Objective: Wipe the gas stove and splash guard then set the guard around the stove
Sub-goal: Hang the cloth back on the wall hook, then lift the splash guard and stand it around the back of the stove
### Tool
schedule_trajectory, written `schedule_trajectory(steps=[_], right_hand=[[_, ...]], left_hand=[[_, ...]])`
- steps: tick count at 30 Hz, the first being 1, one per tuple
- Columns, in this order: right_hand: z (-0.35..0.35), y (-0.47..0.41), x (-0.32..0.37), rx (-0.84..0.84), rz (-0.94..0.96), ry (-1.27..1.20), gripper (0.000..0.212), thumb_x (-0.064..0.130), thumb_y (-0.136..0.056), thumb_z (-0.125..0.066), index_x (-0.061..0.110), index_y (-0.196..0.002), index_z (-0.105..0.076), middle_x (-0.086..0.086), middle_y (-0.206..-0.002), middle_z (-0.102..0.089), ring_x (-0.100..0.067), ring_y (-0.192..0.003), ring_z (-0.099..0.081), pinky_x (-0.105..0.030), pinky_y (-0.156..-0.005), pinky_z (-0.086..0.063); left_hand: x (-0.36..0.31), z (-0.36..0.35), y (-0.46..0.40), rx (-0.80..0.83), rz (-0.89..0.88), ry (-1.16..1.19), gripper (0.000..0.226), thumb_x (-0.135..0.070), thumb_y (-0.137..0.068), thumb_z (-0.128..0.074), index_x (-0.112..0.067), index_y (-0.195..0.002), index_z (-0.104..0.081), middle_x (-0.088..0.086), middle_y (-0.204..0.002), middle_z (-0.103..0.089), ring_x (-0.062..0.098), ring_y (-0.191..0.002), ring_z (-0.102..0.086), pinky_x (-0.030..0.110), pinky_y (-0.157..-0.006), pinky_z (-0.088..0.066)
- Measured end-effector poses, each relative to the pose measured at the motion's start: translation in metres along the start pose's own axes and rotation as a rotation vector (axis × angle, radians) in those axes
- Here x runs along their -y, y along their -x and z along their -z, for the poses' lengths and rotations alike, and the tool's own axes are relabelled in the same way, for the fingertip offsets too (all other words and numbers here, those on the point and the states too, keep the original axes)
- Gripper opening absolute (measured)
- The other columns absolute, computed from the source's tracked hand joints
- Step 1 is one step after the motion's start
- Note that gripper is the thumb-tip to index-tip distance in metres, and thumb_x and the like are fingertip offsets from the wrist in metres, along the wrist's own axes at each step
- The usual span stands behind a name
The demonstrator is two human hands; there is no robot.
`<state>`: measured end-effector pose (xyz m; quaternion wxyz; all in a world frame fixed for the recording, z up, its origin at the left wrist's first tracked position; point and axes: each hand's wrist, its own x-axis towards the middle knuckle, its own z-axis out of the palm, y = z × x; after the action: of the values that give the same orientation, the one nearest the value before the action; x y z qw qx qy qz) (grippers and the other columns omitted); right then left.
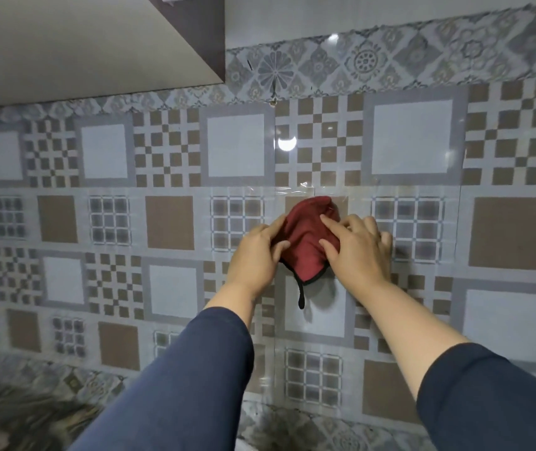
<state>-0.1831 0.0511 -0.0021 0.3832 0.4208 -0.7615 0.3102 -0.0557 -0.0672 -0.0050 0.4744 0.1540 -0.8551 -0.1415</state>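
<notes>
A dark red cloth [305, 242] with a black edge and a hanging black loop is pressed flat against a clear plastic splash guard [422, 222] that stands in front of the patterned tile wall. My left hand [255, 255] grips the cloth's left side. My right hand [357, 249] lies on its right side, index finger stretched across the fabric. The guard's glossy top edge runs just above the cloth. The gas stove is out of view.
A wall cabinet [97, 43] overhangs at the upper left. A blurred speckled countertop [32, 415] shows at the bottom left. Tiled wall [169, 148] fills the rest of the view.
</notes>
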Motion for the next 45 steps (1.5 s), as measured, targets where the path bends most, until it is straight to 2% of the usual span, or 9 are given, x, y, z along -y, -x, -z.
schedule_trajectory(steps=[3,6,15,22,33,36,38,40,45], right_hand=[[0.021,0.018,0.01,0.03,0.014,-0.023,0.047,0.035,-0.089,-0.058,0.037,-0.135,-0.047,0.0,-0.126,-0.048,-0.023,-0.119,-0.036,-0.039,-0.095,-0.026],[0.04,0.049,0.031,0.152,0.038,-0.049,0.049,0.031,-0.089,-0.059,0.037,-0.136,-0.045,0.001,-0.125,-0.047,-0.023,-0.119,-0.035,-0.038,-0.097,-0.025],[0.047,0.201,0.133,0.95,0.111,-0.2,0.037,0.03,-0.088,-0.06,0.037,-0.124,-0.057,-0.002,-0.134,-0.053,-0.031,-0.132,-0.035,-0.048,-0.107,-0.033],[0.027,0.332,0.226,1.273,0.317,-0.363,0.027,0.022,-0.082,-0.067,0.026,-0.109,-0.07,-0.006,-0.118,-0.066,-0.026,-0.112,-0.058,-0.036,-0.094,-0.048],[-0.031,0.407,0.31,1.402,0.535,-0.47,0.02,0.019,-0.086,-0.064,0.022,-0.103,-0.074,-0.005,-0.108,-0.071,-0.025,-0.102,-0.063,-0.023,-0.073,-0.041],[-0.049,0.404,0.322,1.46,0.554,-0.459,0.018,0.027,-0.08,-0.07,0.031,-0.097,-0.073,0.001,-0.105,-0.066,-0.025,-0.109,-0.06,-0.037,-0.098,-0.043],[-0.058,0.397,0.325,1.506,0.627,-0.365,0.021,0.028,-0.078,-0.071,0.035,-0.097,-0.069,0.002,-0.122,-0.055,-0.023,-0.129,-0.044,-0.054,-0.114,-0.018],[-0.064,0.39,0.329,1.509,0.739,-0.258,0.025,0.03,-0.077,-0.072,0.037,-0.1,-0.067,-0.001,-0.13,-0.047,-0.024,-0.135,-0.032,-0.057,-0.115,-0.003],[-0.074,0.389,0.333,1.599,0.757,-0.321,0.023,0.027,-0.07,-0.078,0.035,-0.083,-0.062,0.01,-0.09,-0.053,-0.018,-0.103,-0.043,-0.041,-0.098,-0.036]], left_hand=[[-0.013,0.017,0.02,0.039,0.078,-0.031,0.054,-0.023,-0.093,-0.055,-0.02,-0.144,-0.037,0.007,-0.137,-0.053,0.022,-0.124,-0.05,0.038,-0.102,-0.043],[-0.021,0.04,0.056,0.106,0.128,-0.1,0.044,-0.013,-0.092,-0.053,-0.018,-0.135,-0.048,0.008,-0.13,-0.057,0.024,-0.119,-0.054,0.037,-0.097,-0.045],[-0.011,0.123,0.249,0.486,0.503,-0.188,0.032,-0.004,-0.089,-0.055,-0.01,-0.12,-0.064,0.008,-0.118,-0.068,0.022,-0.11,-0.062,0.029,-0.099,-0.044],[0.018,0.18,0.414,0.581,0.822,-0.253,0.034,-0.004,-0.088,-0.054,-0.01,-0.119,-0.065,0.006,-0.124,-0.066,0.02,-0.116,-0.059,0.022,-0.094,-0.04],[0.073,0.224,0.556,0.51,1.093,-0.404,0.032,-0.031,-0.087,-0.061,-0.033,-0.119,-0.064,0.004,-0.131,-0.056,0.027,-0.124,-0.048,0.041,-0.102,-0.042],[0.075,0.218,0.56,0.482,1.125,-0.396,0.032,-0.035,-0.084,-0.065,-0.036,-0.116,-0.064,0.0,-0.128,-0.055,0.025,-0.122,-0.046,0.042,-0.102,-0.041],[0.078,0.217,0.561,0.468,1.128,-0.405,0.03,-0.035,-0.084,-0.066,-0.038,-0.114,-0.064,-0.002,-0.122,-0.053,0.024,-0.119,-0.043,0.041,-0.101,-0.041],[0.08,0.219,0.562,0.467,1.133,-0.389,0.03,-0.033,-0.085,-0.065,-0.039,-0.114,-0.063,-0.002,-0.118,-0.051,0.023,-0.118,-0.041,0.041,-0.1,-0.041],[0.08,0.221,0.556,0.487,1.138,-0.331,0.029,-0.03,-0.084,-0.067,-0.041,-0.11,-0.062,-0.002,-0.119,-0.049,0.022,-0.118,-0.039,0.044,-0.099,-0.041]])
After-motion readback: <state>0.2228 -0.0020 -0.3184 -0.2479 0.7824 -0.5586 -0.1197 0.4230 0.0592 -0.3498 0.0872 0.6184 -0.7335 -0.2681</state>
